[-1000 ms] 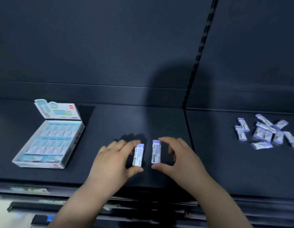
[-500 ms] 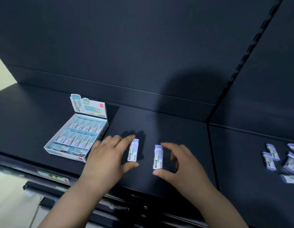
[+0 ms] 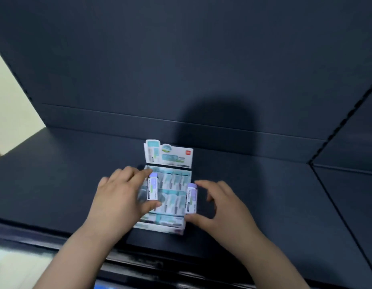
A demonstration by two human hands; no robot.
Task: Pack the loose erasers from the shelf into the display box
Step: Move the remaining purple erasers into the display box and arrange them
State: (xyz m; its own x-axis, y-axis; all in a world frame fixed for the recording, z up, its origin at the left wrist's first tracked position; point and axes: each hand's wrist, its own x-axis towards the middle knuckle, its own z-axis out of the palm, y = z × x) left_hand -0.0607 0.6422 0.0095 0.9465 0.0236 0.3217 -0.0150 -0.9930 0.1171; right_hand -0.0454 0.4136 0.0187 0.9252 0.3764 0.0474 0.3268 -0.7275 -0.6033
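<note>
1 left hand (image 3: 118,197), 1 right hand (image 3: 222,209), 2 purple-capped erasers (image 3: 152,187) (image 3: 192,200), 1 display box (image 3: 168,157), 1 shelf (image 3: 264,195)

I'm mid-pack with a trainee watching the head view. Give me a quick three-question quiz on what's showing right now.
1. True or false: the right hand pinches the right-hand eraser.
2. The left-hand eraser, pinched by the left hand, is: A) above the display box; B) lying flat beside it; C) behind its flap.
3. Fill in: the box's flap stands up at its ___ edge.
Key: 1 true; 2 A; 3 far.
</note>
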